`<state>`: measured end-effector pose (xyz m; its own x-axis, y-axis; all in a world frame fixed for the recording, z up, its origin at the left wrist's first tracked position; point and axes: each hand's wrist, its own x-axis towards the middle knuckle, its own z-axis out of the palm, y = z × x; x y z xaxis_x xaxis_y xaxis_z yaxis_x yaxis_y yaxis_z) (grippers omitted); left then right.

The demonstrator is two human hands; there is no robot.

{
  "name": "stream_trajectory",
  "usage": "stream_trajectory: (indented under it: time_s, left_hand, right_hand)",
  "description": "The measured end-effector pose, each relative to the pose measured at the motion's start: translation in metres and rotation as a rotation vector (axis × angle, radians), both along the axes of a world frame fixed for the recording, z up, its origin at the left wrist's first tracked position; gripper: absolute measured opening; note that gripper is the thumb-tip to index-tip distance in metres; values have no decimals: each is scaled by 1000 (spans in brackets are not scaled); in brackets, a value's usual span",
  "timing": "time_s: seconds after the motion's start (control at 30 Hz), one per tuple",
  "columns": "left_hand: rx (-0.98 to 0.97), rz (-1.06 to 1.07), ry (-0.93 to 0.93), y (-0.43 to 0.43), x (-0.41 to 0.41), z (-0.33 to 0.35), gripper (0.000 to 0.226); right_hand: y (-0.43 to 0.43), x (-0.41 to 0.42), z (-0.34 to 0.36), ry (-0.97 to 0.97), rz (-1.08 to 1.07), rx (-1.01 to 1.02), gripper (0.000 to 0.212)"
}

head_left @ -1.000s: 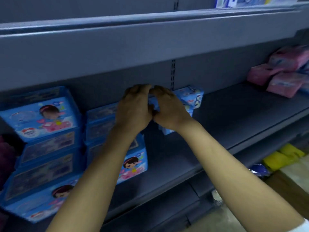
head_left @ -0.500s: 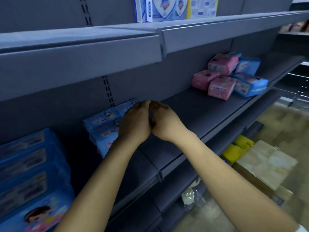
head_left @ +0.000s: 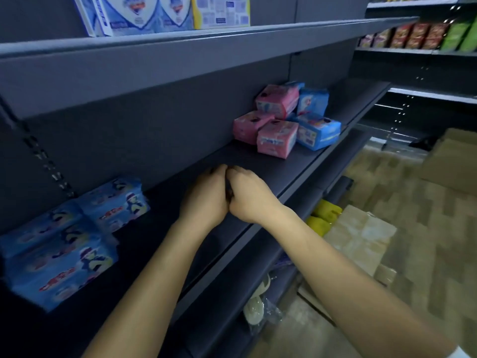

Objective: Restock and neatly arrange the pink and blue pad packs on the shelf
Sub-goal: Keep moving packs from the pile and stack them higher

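Dark shelf (head_left: 258, 161), left hand (head_left: 206, 197) and right hand (head_left: 249, 198) pressed together, fingers hidden; pink packs (head_left: 276, 136), blue packs (head_left: 317, 130) heaped rightward.

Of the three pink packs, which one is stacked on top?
The rear pink pack: it sits raised above the left pink pack and front pink pack.

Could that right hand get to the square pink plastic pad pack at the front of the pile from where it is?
Probably yes. Only bare dark shelf board lies between the right hand and the front pink plastic pad pack, which nothing covers. Whether the hand is free is hidden.
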<state>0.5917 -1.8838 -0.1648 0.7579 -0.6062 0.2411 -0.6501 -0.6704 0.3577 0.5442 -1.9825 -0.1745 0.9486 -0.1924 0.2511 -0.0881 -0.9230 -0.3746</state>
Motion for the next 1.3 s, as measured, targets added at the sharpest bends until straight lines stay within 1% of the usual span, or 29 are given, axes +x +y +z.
stream_trajectory:
  time_s: [0.1,0.23,0.37,0.53,0.63,0.7,0.77,0.8,0.9,0.97,1.0,1.07,1.13,1.2,1.3]
  left_hand:
    - [-30,-43,26,-26,10,-5,25]
    - [-32,-69,44,-63,30,-12,33]
    - [-32,-77,61,-95,57,-15,30]
    - [-30,-108,91,-124,87,-12,32]
    - [-36,-125,78,-138,98,-11,35]
    - [-21,-124,99,-147,102,-14,49]
    - [-42,-118,166,-155,106,-17,66]
    - [-84,-114,208,-159,109,-19,68]
    - [-212,-72,346,-174,117,-22,58]
    - [-288,-55,504,-185,121,-23,54]
    - [-328,-56,598,-191,122,-23,54]
    - [-343,-32,739,-202,122,-25,59]
    - [-327,-3,783,-216,124,-31,64]
    - [-336,26,780,-230,125,-36,63]
    - [-381,80,839,-251,127,-41,66]
  right_hand:
    - [-25,7,-3,6,-30,22,20]
    - [-59,22,-5,13,-63,28,24]
    - [-87,43,-4,32,-63,50,23]
    - [-115,69,3,40,-63,88,21]
    - [-127,79,1,20,-58,97,31]
    - [-137,84,-3,3,-51,97,41]
    - [-147,88,-4,-35,-50,102,49]
    - [-153,89,-4,-64,-57,110,50]
    - [-169,93,1,-132,-123,123,45]
    - [-182,96,4,-159,-166,114,45]
    - [-189,98,5,-171,-189,110,47]
    - [-207,102,6,-198,-229,102,52]
    - [-225,107,7,-225,-270,101,55]
    - [-245,111,8,-229,-292,116,57]
    - [-275,117,9,-189,-297,148,57]
